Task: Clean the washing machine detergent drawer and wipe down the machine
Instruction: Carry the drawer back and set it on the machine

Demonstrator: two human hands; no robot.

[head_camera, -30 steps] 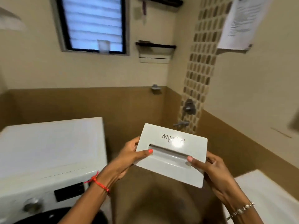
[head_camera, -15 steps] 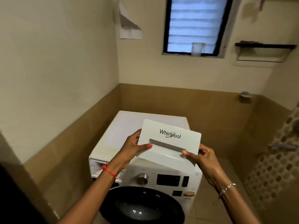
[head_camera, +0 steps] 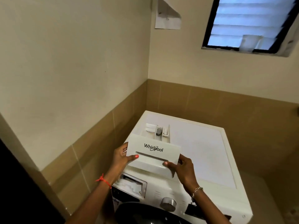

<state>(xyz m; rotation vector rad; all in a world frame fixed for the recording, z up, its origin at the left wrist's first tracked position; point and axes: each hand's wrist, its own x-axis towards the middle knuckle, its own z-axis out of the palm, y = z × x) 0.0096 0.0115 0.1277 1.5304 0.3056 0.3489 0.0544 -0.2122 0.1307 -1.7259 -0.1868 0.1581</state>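
Note:
The white detergent drawer [head_camera: 153, 152], marked Whirlpool on its front panel, is held over the top of the white washing machine [head_camera: 199, 151]. Its inner compartments point away from me. My left hand [head_camera: 121, 156] grips the panel's left end, thumb on the front. My right hand [head_camera: 181, 167] grips the right end, thumb by the handle recess. Below the hands, the empty drawer slot [head_camera: 131, 185] gapes at the machine's upper left front. The control knob [head_camera: 168, 203] and the dark round door [head_camera: 145, 214] show at the bottom.
The machine stands in a corner, close to the tiled left wall [head_camera: 90, 143] and back wall. A window [head_camera: 249, 23] with a plastic cup on its sill is high on the right. A paper sheet [head_camera: 167, 15] hangs on the wall. A dark edge fills the lower left.
My view swung left from the tap wall to the washing machine. Both hands kept their hold and brought the drawer down over the machine's top; its compartments have come into sight.

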